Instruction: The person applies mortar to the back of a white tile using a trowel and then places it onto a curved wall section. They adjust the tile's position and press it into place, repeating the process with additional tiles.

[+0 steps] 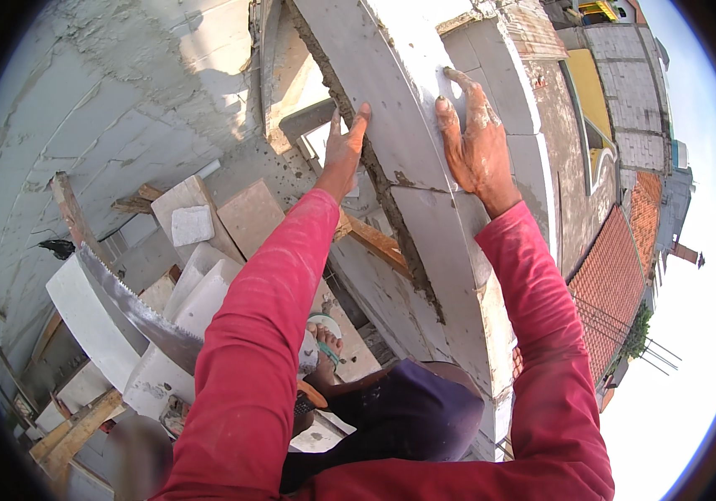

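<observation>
A long white lightweight concrete block (383,100) sits on the upper part of the block wall, with grey mortar along its left edge. My left hand (345,154) is at that mortared edge, its thumb raised and fingers apart, touching or very close to the block. Across from it, my right hand (479,150) lies against the block's right side, fingers stretched and coated with pale mortar dust. Both hands are open rather than wrapped round anything. Below, another white block (437,230) meets the first at a thin joint.
A handsaw (137,301) leans among cut white blocks (95,313) at lower left. Boards (253,217) and timber pieces (74,430) lie around. My foot (324,342) stands on a plank. Beyond the wall at right are tiled roofs (617,267), well below.
</observation>
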`<state>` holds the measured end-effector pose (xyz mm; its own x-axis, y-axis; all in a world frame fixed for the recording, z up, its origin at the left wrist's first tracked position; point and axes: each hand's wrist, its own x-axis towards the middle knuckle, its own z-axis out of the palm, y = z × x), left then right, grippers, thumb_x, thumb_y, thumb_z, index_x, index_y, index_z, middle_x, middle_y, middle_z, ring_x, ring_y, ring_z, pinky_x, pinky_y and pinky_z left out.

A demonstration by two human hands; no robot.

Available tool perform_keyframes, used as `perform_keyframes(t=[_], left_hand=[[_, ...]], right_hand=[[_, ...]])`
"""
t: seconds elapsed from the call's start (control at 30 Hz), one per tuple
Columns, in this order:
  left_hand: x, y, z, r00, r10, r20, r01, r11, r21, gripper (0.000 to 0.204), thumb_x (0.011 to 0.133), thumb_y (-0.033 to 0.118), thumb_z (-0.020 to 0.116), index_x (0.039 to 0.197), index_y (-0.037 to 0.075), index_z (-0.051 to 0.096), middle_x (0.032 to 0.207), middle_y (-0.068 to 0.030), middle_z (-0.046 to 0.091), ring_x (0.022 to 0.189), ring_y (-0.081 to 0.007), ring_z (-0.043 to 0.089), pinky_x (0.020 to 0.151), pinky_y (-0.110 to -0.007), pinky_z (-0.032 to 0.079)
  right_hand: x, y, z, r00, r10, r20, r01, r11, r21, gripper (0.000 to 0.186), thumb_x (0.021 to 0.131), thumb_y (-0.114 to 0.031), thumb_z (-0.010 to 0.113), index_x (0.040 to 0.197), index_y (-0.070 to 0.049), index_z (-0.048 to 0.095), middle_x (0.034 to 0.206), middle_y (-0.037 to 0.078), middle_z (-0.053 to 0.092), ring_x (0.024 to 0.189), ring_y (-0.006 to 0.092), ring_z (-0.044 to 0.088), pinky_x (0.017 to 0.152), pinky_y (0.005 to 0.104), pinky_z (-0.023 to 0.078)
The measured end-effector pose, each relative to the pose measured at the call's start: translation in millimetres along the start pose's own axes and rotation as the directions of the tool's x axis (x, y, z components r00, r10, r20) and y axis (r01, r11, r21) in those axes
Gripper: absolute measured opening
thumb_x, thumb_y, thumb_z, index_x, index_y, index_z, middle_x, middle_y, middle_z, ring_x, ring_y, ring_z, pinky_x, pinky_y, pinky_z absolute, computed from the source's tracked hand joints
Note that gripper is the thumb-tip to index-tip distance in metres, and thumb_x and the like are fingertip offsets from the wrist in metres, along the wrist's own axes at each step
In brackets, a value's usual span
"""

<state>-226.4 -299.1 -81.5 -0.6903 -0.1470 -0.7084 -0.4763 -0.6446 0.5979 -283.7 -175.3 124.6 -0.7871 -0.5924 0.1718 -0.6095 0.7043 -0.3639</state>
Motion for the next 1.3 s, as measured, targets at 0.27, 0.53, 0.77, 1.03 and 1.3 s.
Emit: perform_keyframes(t=[0.27, 0.53, 0.77, 1.03, 1.3], left_hand=[[2, 0, -2, 1.000, 0.013, -0.007, -0.013, 1.000, 0.020, 0.131, 0.072, 0.087, 0.069, 0.168, 0.026, 0.005, 0.170, -0.0202, 0.020, 0.154, -0.0427, 0.025, 0.117, -0.071, 0.028], [-12, 6, 5, 0.998, 0.045, 0.039, -0.043, 0.998, -0.042, 0.133, 0.074, 0.083, 0.072, 0.168, 0.021, 0.003, 0.171, -0.0195, 0.015, 0.155, -0.0406, 0.023, 0.120, -0.069, 0.025], [-2, 3, 0, 0.998, 0.044, 0.055, -0.040, 0.997, -0.066, 0.134, 0.074, 0.083, 0.072, 0.168, 0.019, 0.001, 0.171, -0.0195, 0.014, 0.156, -0.0403, 0.022, 0.121, -0.069, 0.022], [5, -1, -2, 0.999, -0.008, 0.046, 0.009, 1.000, -0.026, 0.138, 0.070, 0.088, 0.070, 0.168, 0.018, 0.004, 0.171, -0.0201, 0.016, 0.156, -0.0410, 0.022, 0.121, -0.068, 0.024], [1, 4, -2, 0.999, -0.012, 0.040, 0.014, 0.999, -0.030, 0.142, 0.068, 0.090, 0.070, 0.168, 0.014, 0.004, 0.171, -0.0213, 0.016, 0.156, -0.0417, 0.022, 0.121, -0.068, 0.022]], right_hand=[[-6, -10, -12, 0.951, 0.079, -0.298, 0.011, 0.958, 0.288, 0.025, 0.108, -0.024, 0.055, 0.093, -0.004, 0.058, 0.074, 0.009, 0.060, 0.063, 0.0192, 0.059, 0.059, 0.0343, 0.050], [-31, -3, -7, 0.944, 0.330, -0.021, -0.121, 0.403, 0.907, 0.044, 0.109, -0.035, 0.050, 0.072, -0.015, 0.035, 0.060, -0.003, 0.029, 0.048, 0.0079, 0.024, 0.043, 0.0280, 0.020], [-29, -3, -7, 0.943, 0.307, -0.130, -0.129, 0.696, 0.706, 0.039, 0.107, -0.032, 0.056, 0.079, -0.008, 0.045, 0.063, 0.000, 0.042, 0.056, 0.0105, 0.039, 0.050, 0.0295, 0.035], [-21, 3, -6, 0.996, -0.091, 0.023, 0.091, 0.996, -0.017, 0.064, 0.093, -0.036, 0.076, 0.151, -0.020, 0.053, 0.131, 0.014, 0.069, 0.129, 0.0418, 0.055, 0.098, 0.0489, 0.055], [-18, 0, -9, 0.995, -0.006, 0.101, 0.008, 1.000, -0.021, 0.058, 0.096, -0.033, 0.074, 0.150, -0.021, 0.056, 0.135, 0.010, 0.069, 0.130, 0.0416, 0.055, 0.101, 0.0488, 0.054]])
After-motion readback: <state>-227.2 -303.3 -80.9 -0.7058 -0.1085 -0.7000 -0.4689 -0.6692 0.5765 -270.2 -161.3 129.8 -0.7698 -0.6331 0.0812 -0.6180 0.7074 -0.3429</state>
